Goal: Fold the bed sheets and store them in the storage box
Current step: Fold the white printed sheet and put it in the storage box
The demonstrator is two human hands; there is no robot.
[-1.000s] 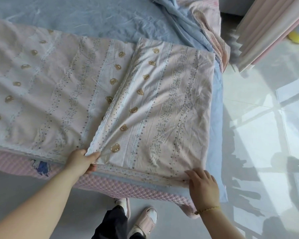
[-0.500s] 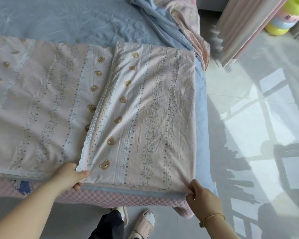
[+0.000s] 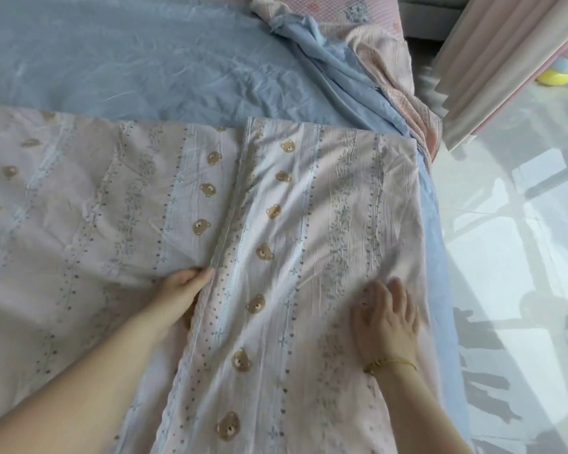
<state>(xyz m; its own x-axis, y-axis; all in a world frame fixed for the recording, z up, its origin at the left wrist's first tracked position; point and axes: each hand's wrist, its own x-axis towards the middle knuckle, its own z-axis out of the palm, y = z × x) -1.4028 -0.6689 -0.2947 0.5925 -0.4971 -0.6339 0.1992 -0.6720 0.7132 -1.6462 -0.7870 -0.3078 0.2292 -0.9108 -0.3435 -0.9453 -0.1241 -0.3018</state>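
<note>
Pink crinkled cotton bed sheet (image 3: 309,224), printed with brown bears and floral stripes, lies on the bed over a smooth blue under-sheet (image 3: 128,60). One side panel is folded inward along a scalloped lace edge (image 3: 225,234). Folding looks about midway, with the flap being smoothed. The left hand (image 3: 184,286) lays straight fingers against that edge, gripping nothing. The right hand (image 3: 387,317) presses flat on the panel, fingers spread. The next move probably calls for flattening the soft wrinkles, then bringing the wide left part across. No storage box is in view.

No writing or labels can be read.
</note>
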